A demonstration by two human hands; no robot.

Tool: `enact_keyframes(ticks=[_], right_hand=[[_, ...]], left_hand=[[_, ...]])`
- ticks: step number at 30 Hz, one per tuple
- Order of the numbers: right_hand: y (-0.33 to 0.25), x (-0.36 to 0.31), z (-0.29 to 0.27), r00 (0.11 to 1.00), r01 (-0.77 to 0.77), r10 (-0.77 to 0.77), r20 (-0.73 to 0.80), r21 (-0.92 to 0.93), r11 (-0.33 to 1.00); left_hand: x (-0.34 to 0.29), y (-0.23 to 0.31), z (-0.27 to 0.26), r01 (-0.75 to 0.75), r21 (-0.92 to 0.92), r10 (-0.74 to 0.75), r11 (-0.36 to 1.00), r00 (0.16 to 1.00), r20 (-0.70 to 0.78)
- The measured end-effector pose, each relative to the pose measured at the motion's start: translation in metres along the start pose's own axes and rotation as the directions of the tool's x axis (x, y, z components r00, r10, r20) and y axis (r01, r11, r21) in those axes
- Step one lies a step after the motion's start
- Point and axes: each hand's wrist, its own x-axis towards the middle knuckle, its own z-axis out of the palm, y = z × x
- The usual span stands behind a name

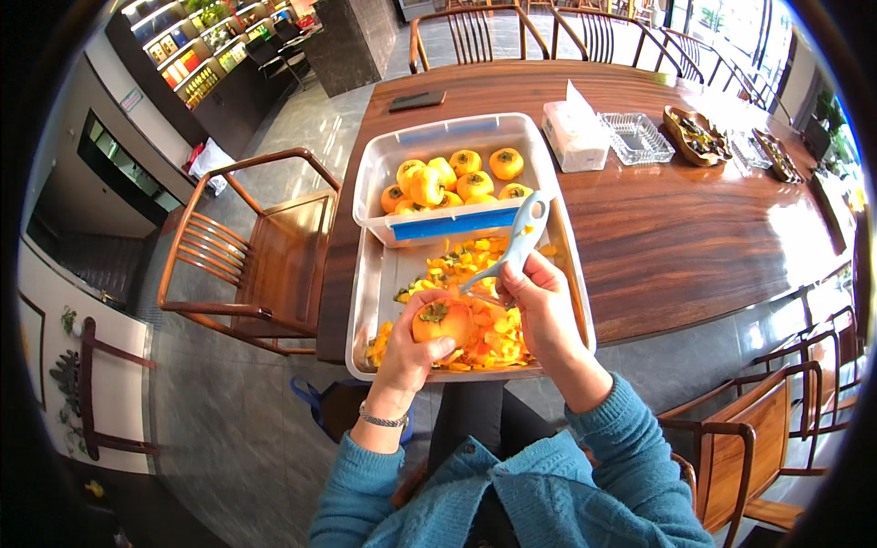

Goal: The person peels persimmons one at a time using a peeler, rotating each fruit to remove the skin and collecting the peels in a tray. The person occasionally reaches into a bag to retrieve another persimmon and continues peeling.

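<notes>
My left hand (412, 345) is closed around an orange persimmon (449, 321), its green leafy cap facing up toward me. In my right hand (543, 300) is a light blue peeler (522, 239), its handle pointing up and away and its head close to the fruit. Whether the blade touches the skin I cannot tell. Below both hands, orange peelings (498, 341) lie heaped in a metal tray (364, 301). Across the tray's far part stands a clear plastic bin (384, 216) with a blue front strip, holding several persimmons (466, 163).
The tray rests on a dark wooden table (639, 247). Toward its far side are a tissue pack (575, 137), a glass dish (635, 139), a carved wooden bowl (699, 137) and a dark flat case (417, 101). Wooden chairs surround the table, one (265, 247) at the left.
</notes>
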Motion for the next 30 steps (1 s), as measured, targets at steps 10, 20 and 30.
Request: enact_keyframes(ticks=[10,20,30], right_hand=[[0.008,0.019,-0.009,0.993,-0.090,0.089,-0.081,0.000,0.996],[-0.001,-0.015,0.007,0.954,0.058,-0.034,0.298,-0.071,0.996],[0.007,0.006,-0.005,0.928,-0.209,0.222,0.299,-0.076,0.975]], left_hand=[[-0.004,0.008,0.002,0.002,0.040,-0.012,0.999,0.973,0.229],[0.000,0.008,0.000,-0.082,0.139,0.054,0.987,0.979,0.197],[-0.003,-0.002,-0.011,0.068,-0.013,-0.063,0.998,0.965,0.256]])
